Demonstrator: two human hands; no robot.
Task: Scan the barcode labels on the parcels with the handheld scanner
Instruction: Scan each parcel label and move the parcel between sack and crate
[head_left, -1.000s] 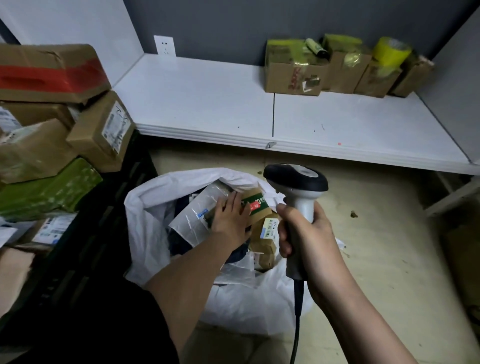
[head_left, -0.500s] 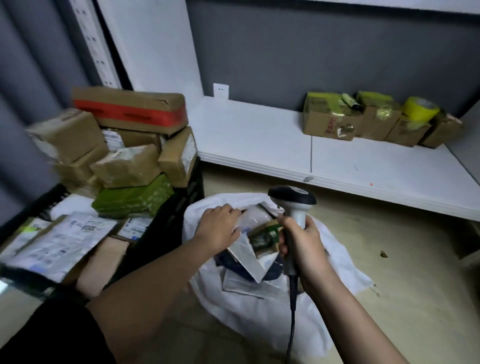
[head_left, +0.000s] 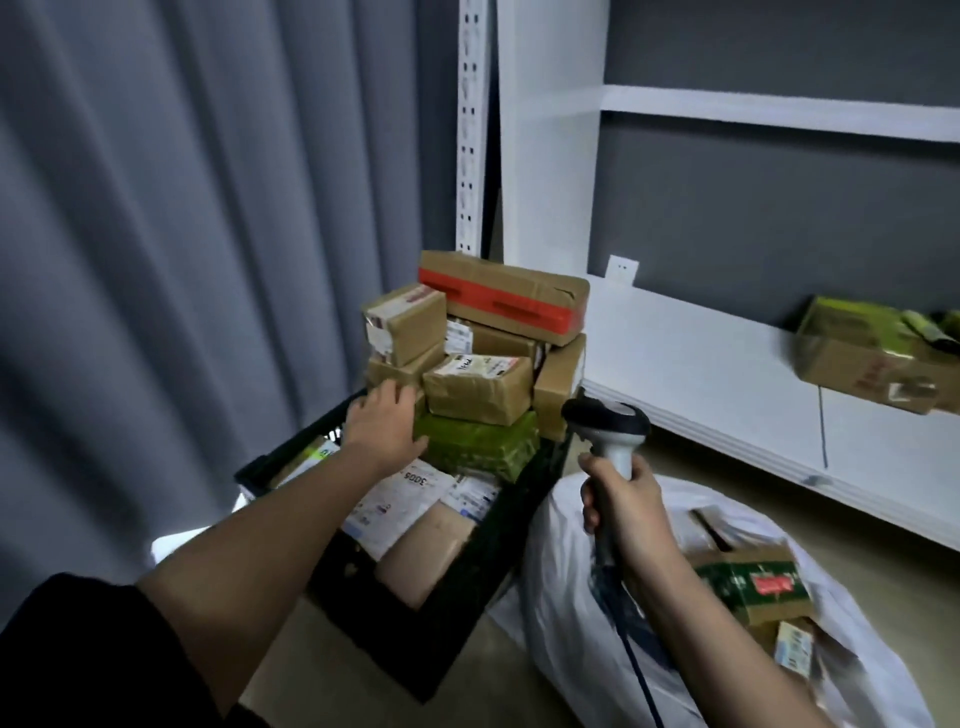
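Your left hand (head_left: 387, 426), fingers seemingly loose, reaches the parcels (head_left: 478, 384) stacked in the black crate (head_left: 415, 639); your right hand (head_left: 626, 512) grips the scanner (head_left: 608, 431). Pick one, turn its label up.

Labels (head_left: 470, 370) blurred, unreadable
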